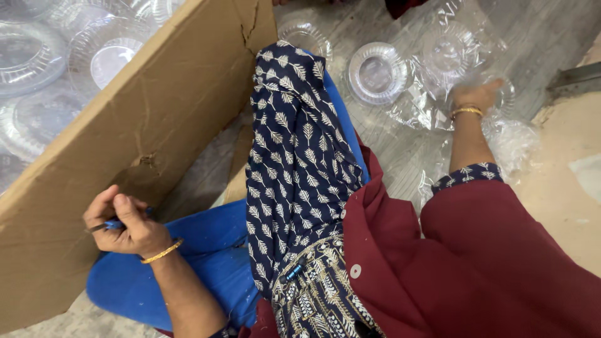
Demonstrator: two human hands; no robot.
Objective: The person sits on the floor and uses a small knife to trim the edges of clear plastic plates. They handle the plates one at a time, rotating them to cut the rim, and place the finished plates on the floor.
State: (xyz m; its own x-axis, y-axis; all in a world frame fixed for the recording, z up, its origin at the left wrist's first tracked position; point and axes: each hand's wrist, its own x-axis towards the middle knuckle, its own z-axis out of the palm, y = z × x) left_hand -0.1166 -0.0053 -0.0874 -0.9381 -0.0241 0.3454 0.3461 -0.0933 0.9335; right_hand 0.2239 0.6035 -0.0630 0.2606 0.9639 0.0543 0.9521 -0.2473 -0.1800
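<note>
My left hand (122, 222) is closed around a small blue-handled tool (111, 224) at the lower left, right beside the brown cardboard box wall (144, 119). My right hand (477, 95) reaches out at the upper right, its fingers resting on clear plastic bowls wrapped in a clear plastic bag (466, 56). Whether it grips the bag or just touches it is hidden by the hand's back. Gold bangles sit on both wrists.
The cardboard box (62, 206) holds several clear plastic plates (100, 56) at the upper left. A loose clear bowl (375, 72) lies on the grey floor ahead. A patterned navy scarf (294, 163) hangs over my blue-clad knee. Crumpled plastic film (513, 141) lies right.
</note>
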